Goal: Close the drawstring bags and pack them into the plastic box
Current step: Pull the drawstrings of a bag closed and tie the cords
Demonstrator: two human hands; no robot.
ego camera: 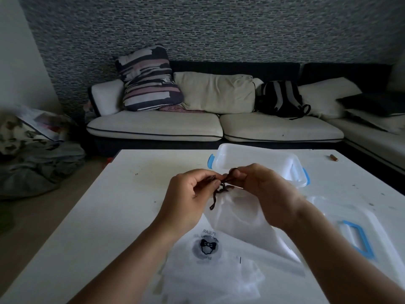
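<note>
A white drawstring bag (243, 220) is lifted above the white table (109, 216), its neck gathered. My left hand (188, 194) and my right hand (260, 189) each pinch a part of its dark drawstring (221, 187) at the gathered neck. One loose cord end hangs down between the hands. More flat white bags (210, 270), the top one printed with a bow logo, lie near the front edge under my forearms. The clear plastic box (258, 165) with blue clips stands open just behind my hands.
The box's lid (355, 233) with a blue handle lies on the table at the right. A small brown object (334, 157) rests at the far right of the table. A sofa (219, 126) with cushions and a backpack stands behind the table.
</note>
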